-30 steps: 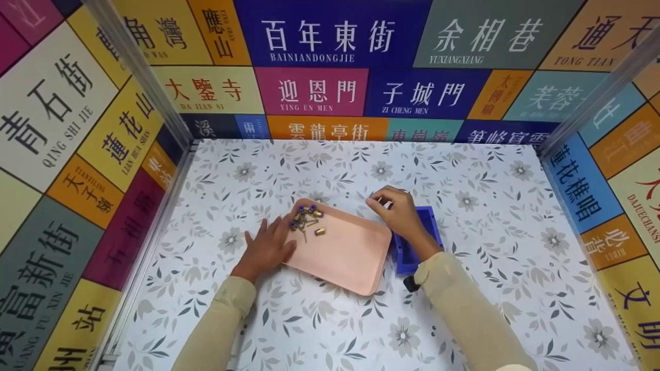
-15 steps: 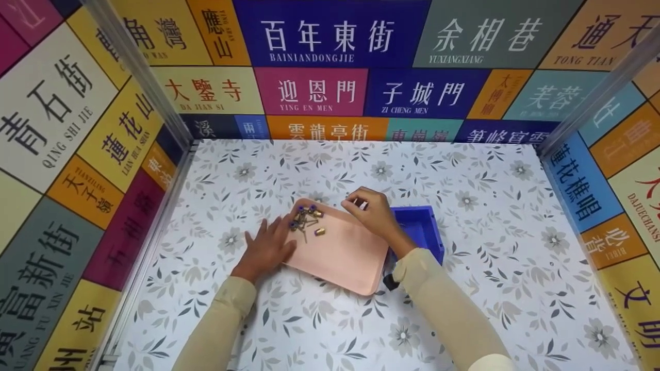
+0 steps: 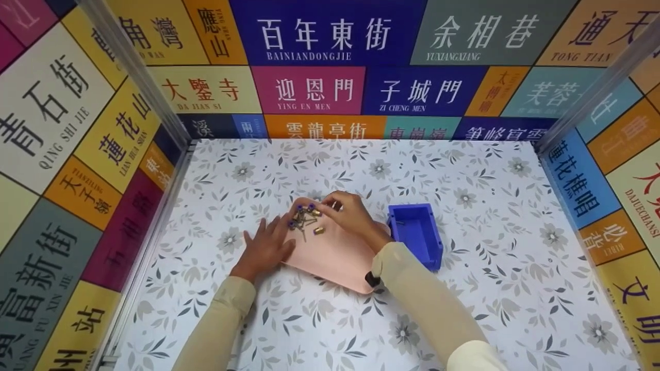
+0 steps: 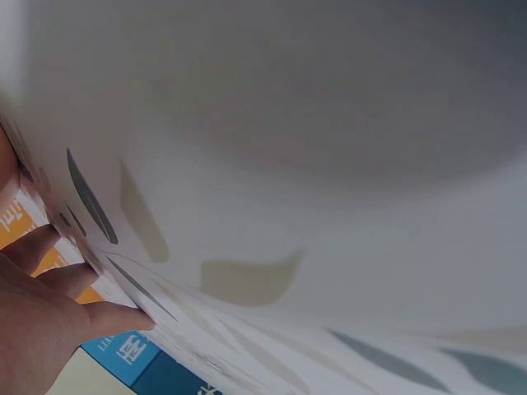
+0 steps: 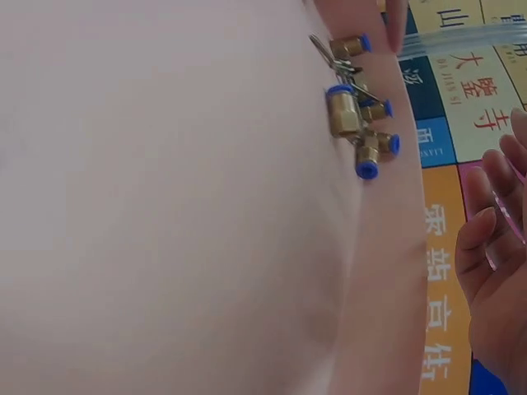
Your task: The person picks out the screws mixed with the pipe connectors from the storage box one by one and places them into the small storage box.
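Note:
My left hand (image 3: pixel 263 252) rests with spread fingers on the left rim of a pink tray (image 3: pixel 335 260). In the left wrist view, fingertips of that hand (image 4: pixel 41 321) touch the tray's edge. Over the tray's far side hovers my right hand (image 3: pixel 356 216), beside a small heap of screws (image 3: pixel 303 234) and brass tube fittings (image 5: pixel 344 113) with blue collars. One brass fitting (image 3: pixel 319 231) lies slightly apart from the heap. The right wrist view shows the right hand (image 5: pixel 498 280) with loosely bent fingers and nothing visible between them.
A blue bin (image 3: pixel 425 242) stands just right of the tray, with what looks like a screw (image 3: pixel 401 222) inside near its left wall. A flower-patterned cloth (image 3: pixel 495 299) covers the table. Panels with lettering (image 3: pixel 309 90) enclose the back and both sides.
My right hand has moved left from above the blue bin, across the tray to the heap, uncovering the bin. The left hand has stayed on the tray's rim.

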`<state>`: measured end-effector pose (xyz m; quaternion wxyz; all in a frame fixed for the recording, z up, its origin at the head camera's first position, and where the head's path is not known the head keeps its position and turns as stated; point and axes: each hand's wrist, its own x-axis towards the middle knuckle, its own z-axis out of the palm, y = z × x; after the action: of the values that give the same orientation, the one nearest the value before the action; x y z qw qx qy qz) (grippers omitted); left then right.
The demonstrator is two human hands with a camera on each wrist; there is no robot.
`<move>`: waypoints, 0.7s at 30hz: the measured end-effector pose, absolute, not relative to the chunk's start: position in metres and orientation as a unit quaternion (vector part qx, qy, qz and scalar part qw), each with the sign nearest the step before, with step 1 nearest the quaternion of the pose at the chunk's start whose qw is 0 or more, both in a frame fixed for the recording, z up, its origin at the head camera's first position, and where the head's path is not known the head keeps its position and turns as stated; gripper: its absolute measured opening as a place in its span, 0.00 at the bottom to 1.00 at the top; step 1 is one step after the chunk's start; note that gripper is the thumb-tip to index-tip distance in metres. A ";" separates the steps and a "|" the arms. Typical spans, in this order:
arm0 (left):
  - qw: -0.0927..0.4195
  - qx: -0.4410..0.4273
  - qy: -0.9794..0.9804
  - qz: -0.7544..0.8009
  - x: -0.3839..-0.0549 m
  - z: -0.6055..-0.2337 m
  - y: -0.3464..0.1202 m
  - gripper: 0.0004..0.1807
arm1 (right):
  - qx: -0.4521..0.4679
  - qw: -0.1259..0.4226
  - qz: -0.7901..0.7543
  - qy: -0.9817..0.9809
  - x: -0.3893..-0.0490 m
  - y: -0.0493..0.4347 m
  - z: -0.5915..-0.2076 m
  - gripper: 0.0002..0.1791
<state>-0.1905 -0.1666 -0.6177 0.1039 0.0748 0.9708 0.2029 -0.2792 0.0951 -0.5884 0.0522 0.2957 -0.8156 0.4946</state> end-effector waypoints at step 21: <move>0.106 0.070 0.969 0.212 -0.192 -0.620 -0.166 0.38 | 0.309 -0.022 0.424 -0.851 -0.286 0.066 -0.607 0.09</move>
<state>-0.1921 -0.1663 -0.6205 0.1062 0.0699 0.9689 0.2122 -0.2860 0.0660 -0.6072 -0.0220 0.3091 -0.8512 0.4235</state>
